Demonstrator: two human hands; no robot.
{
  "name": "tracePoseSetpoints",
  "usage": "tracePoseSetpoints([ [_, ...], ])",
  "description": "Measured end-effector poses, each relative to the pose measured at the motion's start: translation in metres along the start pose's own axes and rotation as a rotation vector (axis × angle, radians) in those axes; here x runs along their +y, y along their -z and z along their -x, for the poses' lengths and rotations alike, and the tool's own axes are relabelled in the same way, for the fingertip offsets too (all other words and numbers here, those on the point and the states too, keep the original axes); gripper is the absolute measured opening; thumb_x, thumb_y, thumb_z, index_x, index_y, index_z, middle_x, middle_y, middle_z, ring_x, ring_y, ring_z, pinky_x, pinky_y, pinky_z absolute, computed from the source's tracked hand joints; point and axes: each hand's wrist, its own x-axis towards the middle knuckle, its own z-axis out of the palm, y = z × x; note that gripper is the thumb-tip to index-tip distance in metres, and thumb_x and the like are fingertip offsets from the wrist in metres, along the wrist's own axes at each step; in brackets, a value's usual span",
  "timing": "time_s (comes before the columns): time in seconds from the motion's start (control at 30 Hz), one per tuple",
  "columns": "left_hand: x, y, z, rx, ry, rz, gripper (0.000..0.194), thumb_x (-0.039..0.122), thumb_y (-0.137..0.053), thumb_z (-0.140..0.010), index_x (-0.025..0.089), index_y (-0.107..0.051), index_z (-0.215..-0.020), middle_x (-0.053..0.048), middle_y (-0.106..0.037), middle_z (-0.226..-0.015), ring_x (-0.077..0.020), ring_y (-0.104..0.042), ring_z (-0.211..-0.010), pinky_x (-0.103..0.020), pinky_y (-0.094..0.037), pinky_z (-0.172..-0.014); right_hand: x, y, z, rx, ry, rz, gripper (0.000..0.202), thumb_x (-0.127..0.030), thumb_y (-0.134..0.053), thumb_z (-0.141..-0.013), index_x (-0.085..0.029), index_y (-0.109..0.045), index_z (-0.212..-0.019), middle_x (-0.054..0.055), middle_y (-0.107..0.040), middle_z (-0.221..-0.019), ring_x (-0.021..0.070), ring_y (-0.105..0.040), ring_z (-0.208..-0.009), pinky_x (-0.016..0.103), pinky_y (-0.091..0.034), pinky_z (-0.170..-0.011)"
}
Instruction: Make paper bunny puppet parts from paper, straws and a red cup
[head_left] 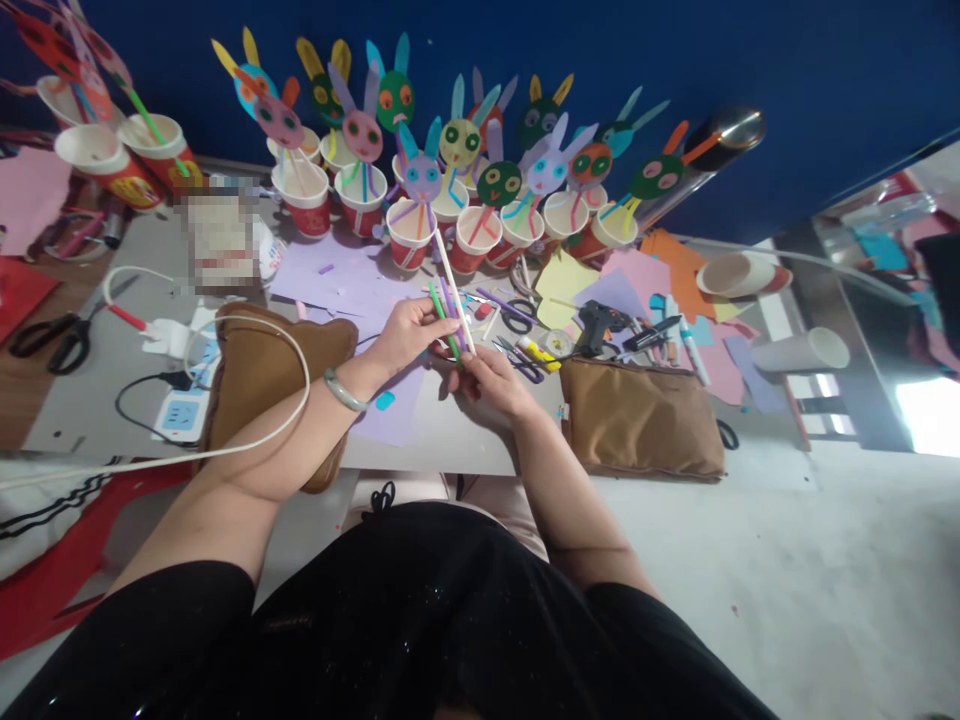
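Note:
Both my hands meet over the table in front of me, around a small bundle of straws. My left hand [414, 338], with a bangle at its wrist, pinches the green straw [442, 318] and the purple straw beside it. My right hand [489, 380] grips the lower ends of the straws, including a long white straw [454, 285] that slants up toward the cups. Purple paper [337, 285] lies under and left of my hands. Just beyond the straws stand red-and-white paper cups [410, 240] holding paper rabbit faces on sticks.
Brown pouches [645, 415] lie at right and left. A glue gun [600, 325], scissors [517, 318], a yellow glue stick [538, 352] and coloured paper lie right of my hands. A white cable [296, 400] loops over my left forearm, near a power strip [180, 415].

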Motion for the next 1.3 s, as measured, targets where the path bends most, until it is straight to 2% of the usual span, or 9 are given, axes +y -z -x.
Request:
tracePoseSetpoints([
  [0.13,0.000,0.001,-0.001,0.027,-0.015,0.016,0.018,0.025,-0.086,-0.076,0.013,-0.073,-0.081,0.000,-0.072,-0.063,-0.0111,-0.066,-0.054,-0.022,-0.056,-0.054,-0.010,0.000,0.001,-0.030,-0.044,-0.051,0.053,-0.067,-0.058,-0.099,-0.016,-0.072,-0.092,0.003,-0.069,-0.062,0.0099,-0.048,-0.045,0.025,-0.038,-0.046],
  [0.23,-0.002,0.002,-0.003,0.028,-0.011,0.033,0.018,0.024,-0.085,-0.075,0.013,-0.072,-0.081,0.000,-0.072,-0.063,-0.0117,-0.067,-0.052,-0.023,-0.057,-0.053,-0.010,0.001,0.001,-0.046,-0.012,-0.021,0.053,-0.068,-0.060,-0.098,-0.016,-0.071,-0.089,0.002,-0.069,-0.061,0.0093,-0.050,-0.046,0.025,-0.038,-0.047],
  [0.43,-0.002,0.002,-0.001,0.000,-0.004,0.033,0.017,0.023,-0.085,-0.076,0.014,-0.072,-0.083,-0.001,-0.075,-0.068,-0.0126,-0.070,-0.057,-0.023,-0.060,-0.056,0.001,0.000,0.000,-0.038,-0.010,-0.055,0.057,-0.072,-0.063,-0.095,-0.017,-0.069,-0.106,0.004,-0.077,-0.077,0.0086,-0.052,-0.047,0.024,-0.039,-0.046],
  [0.63,0.000,0.001,0.000,-0.008,-0.025,0.016,0.026,0.029,-0.091,-0.069,0.014,-0.075,-0.083,0.000,-0.076,-0.069,-0.0119,-0.068,-0.054,-0.024,-0.058,-0.055,0.004,-0.002,-0.001,0.020,-0.013,-0.084,0.054,-0.071,-0.066,-0.094,-0.018,-0.067,-0.101,-0.003,-0.066,-0.062,0.0079,-0.044,-0.044,0.024,-0.031,-0.044],
  [0.83,0.002,0.002,0.001,-0.069,-0.015,-0.017,0.037,0.040,-0.098,-0.063,0.014,-0.077,-0.077,-0.001,-0.075,-0.069,-0.0102,-0.065,-0.055,-0.023,-0.055,-0.056,0.001,0.000,-0.002,-0.026,-0.002,-0.047,0.056,-0.075,-0.065,-0.093,-0.019,-0.066,-0.100,-0.006,-0.057,-0.059,0.0078,-0.039,-0.045,0.025,-0.032,-0.046],
  [1.1,-0.009,0.000,0.003,-0.126,0.032,-0.006,0.038,0.046,-0.093,-0.073,0.014,-0.081,-0.091,-0.002,-0.073,-0.066,-0.0108,-0.062,-0.050,-0.023,-0.049,-0.049,0.004,0.000,-0.002,-0.073,0.008,-0.074,0.057,-0.077,-0.067,-0.091,-0.019,-0.068,-0.094,-0.008,-0.043,-0.053,0.0089,-0.034,-0.048,0.025,-0.028,-0.049],
  [1.3,-0.008,-0.002,0.000,-0.055,0.007,0.037,0.037,0.043,-0.093,-0.072,0.012,-0.078,-0.084,-0.003,-0.075,-0.069,-0.0101,-0.065,-0.056,-0.022,-0.055,-0.056,-0.002,-0.002,-0.002,-0.003,0.019,-0.046,0.059,-0.077,-0.067,-0.090,-0.019,-0.068,-0.096,-0.006,-0.051,-0.058,0.0091,-0.039,-0.049,0.026,-0.032,-0.049],
])
